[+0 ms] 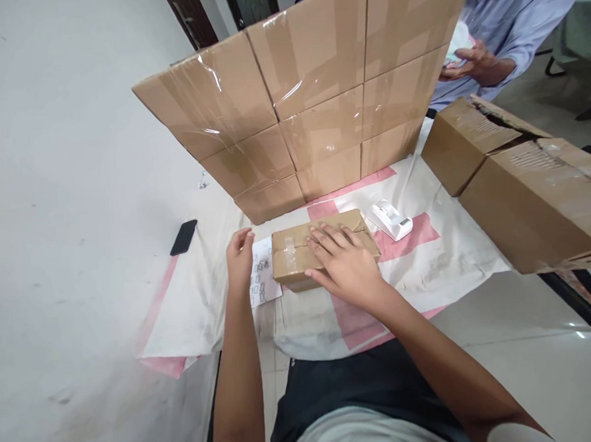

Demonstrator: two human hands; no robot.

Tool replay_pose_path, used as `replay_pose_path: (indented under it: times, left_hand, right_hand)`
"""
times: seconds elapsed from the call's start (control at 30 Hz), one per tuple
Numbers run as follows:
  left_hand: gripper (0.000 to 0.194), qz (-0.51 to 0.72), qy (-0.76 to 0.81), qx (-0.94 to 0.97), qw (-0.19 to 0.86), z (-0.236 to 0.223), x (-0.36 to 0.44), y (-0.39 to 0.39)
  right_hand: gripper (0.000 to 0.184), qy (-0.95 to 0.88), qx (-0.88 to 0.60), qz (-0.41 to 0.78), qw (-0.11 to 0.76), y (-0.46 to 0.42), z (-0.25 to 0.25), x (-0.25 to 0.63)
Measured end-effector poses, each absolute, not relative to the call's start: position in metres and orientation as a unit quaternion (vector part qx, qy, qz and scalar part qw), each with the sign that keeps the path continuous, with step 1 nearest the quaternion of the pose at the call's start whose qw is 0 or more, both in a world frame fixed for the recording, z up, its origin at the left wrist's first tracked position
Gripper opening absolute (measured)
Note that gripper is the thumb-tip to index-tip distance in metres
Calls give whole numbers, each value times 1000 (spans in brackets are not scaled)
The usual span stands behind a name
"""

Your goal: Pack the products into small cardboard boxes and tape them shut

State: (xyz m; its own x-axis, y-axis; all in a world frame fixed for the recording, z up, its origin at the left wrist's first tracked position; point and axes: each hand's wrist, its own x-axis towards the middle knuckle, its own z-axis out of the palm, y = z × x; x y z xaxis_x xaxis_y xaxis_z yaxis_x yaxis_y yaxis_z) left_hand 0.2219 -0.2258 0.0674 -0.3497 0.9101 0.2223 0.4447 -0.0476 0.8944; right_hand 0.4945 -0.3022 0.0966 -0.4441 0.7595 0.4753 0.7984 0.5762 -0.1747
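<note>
A small closed cardboard box [301, 248] lies on the cloth-covered table in front of me, with a strip of clear tape across its left part. My right hand [345, 261] rests flat on its top, fingers spread. Left of the box, apart from it, my left hand [240, 250] is raised with the fingers curled in. Whatever those fingers may hold is too small to make out. A white tape dispenser [392, 220] sits just beyond the box's right end. Beside its left end lies a paper sheet [264, 283] with small drawn marks, partly covered.
A wall of stacked, taped cardboard boxes [319, 113] stands behind the small box. Larger boxes [529, 200] are at the right. A black phone [183, 238] lies on the left. A person in a light blue shirt [533, 20] holds something pale at the back right.
</note>
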Motion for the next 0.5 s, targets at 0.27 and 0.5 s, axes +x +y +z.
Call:
replay_pose_path:
  times: [0.27,0.5]
  left_hand:
    - [37,490,722,460,166,37,152,-272]
    - [30,439,566,675,179,106,226,-281]
  right_hand:
    - [27,-834,-380,-33,399,-322,71,487]
    - [29,-819,-402,-12,409,-322,91,487]
